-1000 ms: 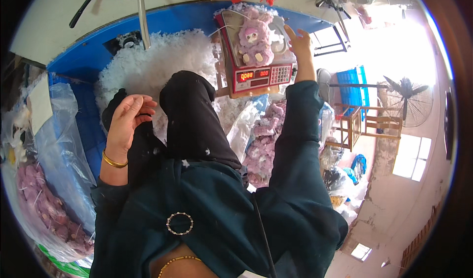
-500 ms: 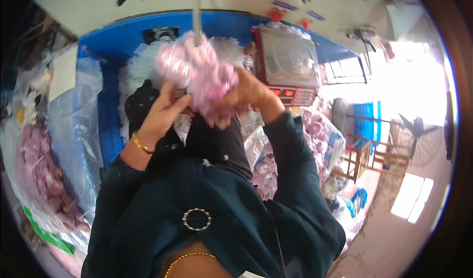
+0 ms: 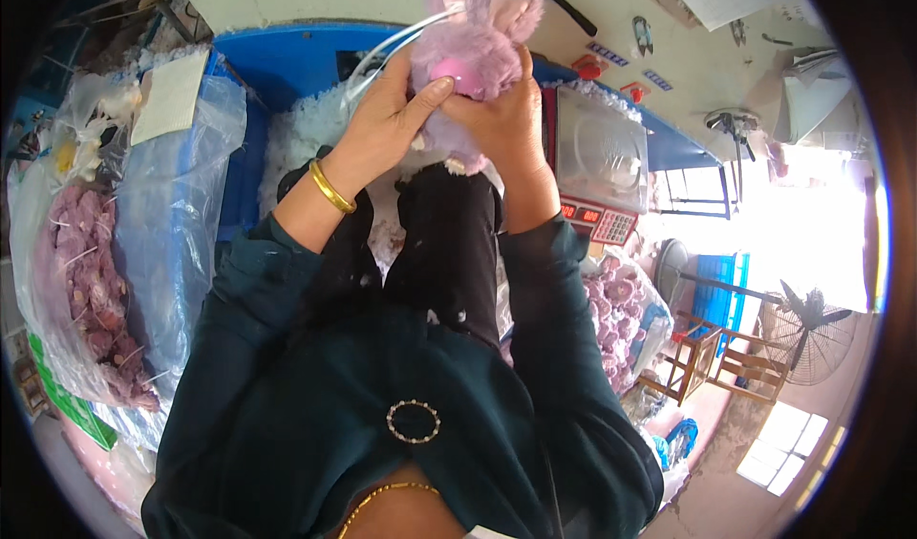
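Observation:
Both my hands hold a fluffy lilac plush rabbit (image 3: 476,50) up in front of me. Its long ears have pale pink linings, and a shiny pink piece shows at its front. My left hand (image 3: 394,111) grips the left side, thumb pressed beside the pink piece. Around the right side and lower front, my right hand (image 3: 501,123) is closed, with some fingers hidden behind the plush. Thin white strips (image 3: 387,50) curve out from the toy's left side above my left hand. A lower part of the plush hangs between my wrists.
White fluffy stuffing (image 3: 310,128) lies against the blue bin wall (image 3: 277,61). A scale (image 3: 600,147) stands at the right. Clear bags of lilac plush pieces lie left (image 3: 91,281) and right (image 3: 616,310). Farther right are a wooden stool (image 3: 695,362) and a fan (image 3: 807,334).
The plush has moved up and to the right with both hands, and its ears and pink piece now show clearly. My left hand, loosely at its lower edge before, now grips its side.

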